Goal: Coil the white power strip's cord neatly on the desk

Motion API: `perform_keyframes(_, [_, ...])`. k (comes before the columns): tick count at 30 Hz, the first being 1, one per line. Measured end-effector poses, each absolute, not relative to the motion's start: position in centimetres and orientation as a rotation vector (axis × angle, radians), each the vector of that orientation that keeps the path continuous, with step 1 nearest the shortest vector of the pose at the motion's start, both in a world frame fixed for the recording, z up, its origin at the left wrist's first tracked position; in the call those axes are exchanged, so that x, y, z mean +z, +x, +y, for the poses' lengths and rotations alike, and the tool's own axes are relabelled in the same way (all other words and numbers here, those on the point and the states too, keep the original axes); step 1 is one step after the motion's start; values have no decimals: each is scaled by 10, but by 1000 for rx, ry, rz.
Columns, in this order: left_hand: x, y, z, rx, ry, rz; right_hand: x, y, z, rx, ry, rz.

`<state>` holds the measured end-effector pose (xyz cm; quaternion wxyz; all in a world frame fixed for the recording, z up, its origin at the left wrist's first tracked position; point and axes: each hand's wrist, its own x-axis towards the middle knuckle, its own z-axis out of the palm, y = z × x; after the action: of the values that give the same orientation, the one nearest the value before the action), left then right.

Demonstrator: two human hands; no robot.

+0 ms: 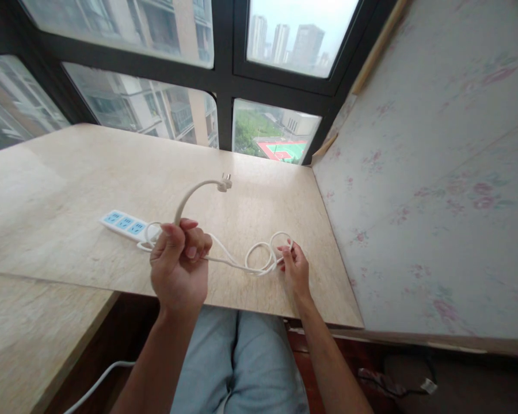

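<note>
My left hand point(180, 261) is closed around the white power cord, a short way behind its plug point(225, 183). From the fist the plug end arcs up and to the right, its metal prongs pointing away from me. My right hand point(294, 261) pinches the same cord point(259, 269) farther right, where it lies in loose loops. Beyond my left hand, a white power strip point(124, 223) with blue sockets rests on the stone sill. Its right end is partly hidden by my left hand and some coiled cord.
The beige stone sill point(69, 172) runs up to dark-framed windows point(224, 86). A flower-patterned wall point(435, 172) bounds it on the right. My legs point(242, 356) are below its front edge. At lower left, another white cable point(97, 382) hangs beside a stone ledge point(30, 328).
</note>
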<state>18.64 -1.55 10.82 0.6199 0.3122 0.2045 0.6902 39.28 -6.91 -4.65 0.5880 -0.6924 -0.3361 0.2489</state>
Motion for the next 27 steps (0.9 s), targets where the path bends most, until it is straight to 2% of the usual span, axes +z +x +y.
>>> perform_keyframes(5, [122, 206, 12, 1669, 747, 420, -47, 396, -73, 542, -1446, -601])
perform_keyframes(9, [140, 222, 49, 1698, 740, 425, -50, 397, -88, 476, -1479, -538])
perform_keyframes(13, [148, 245, 74, 1601, 719, 439, -58, 398, -101, 326, -1607, -735])
perform_keyframes(18, [139, 282, 68, 1458, 717, 409, -44, 393, -104, 165, -1617, -1055])
perform_keyframes(27, [102, 329, 43, 1207, 788, 448, 19, 379, -56, 621, -1364, -1206])
